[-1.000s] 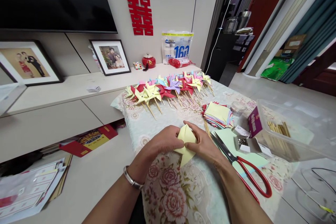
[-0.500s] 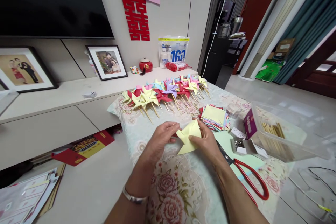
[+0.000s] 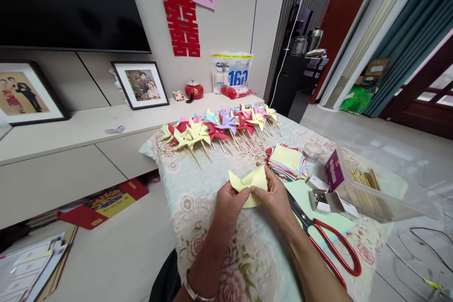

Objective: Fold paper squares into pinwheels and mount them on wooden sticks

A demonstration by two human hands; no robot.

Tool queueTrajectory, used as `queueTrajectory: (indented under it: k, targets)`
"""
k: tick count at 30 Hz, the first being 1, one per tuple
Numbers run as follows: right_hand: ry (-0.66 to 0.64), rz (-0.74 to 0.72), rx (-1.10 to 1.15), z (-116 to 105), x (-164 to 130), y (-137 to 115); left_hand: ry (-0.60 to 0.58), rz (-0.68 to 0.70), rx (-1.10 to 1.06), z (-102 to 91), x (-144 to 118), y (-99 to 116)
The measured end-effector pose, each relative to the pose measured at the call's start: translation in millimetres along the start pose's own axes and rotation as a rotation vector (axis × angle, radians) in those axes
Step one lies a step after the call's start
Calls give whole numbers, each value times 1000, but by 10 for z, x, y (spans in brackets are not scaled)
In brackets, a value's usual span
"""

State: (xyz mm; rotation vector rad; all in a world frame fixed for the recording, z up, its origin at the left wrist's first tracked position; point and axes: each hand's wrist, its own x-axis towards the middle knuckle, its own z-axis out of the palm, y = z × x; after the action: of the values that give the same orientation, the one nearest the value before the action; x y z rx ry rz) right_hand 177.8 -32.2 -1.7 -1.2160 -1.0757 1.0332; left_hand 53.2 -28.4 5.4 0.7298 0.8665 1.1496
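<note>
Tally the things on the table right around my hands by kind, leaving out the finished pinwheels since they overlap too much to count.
Yellow paper held in both hands: 1
Hands, left hand and right hand: 2
Scissors: 1
Paper stack: 1
Clear bin of sticks: 1
Small jar: 1
Total: 7

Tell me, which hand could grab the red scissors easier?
Probably the right hand. The red scissors lie just beside it on the cloth, while the left hand sits farther away. Both hands pinch the yellow paper, so one must let go first.
</note>
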Motion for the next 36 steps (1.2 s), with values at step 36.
queueTrajectory:
  k: [36]
  targets:
    - [-447, -318, -380, -182, -67, -211, 46, -47, -9, -357, 111, 70]
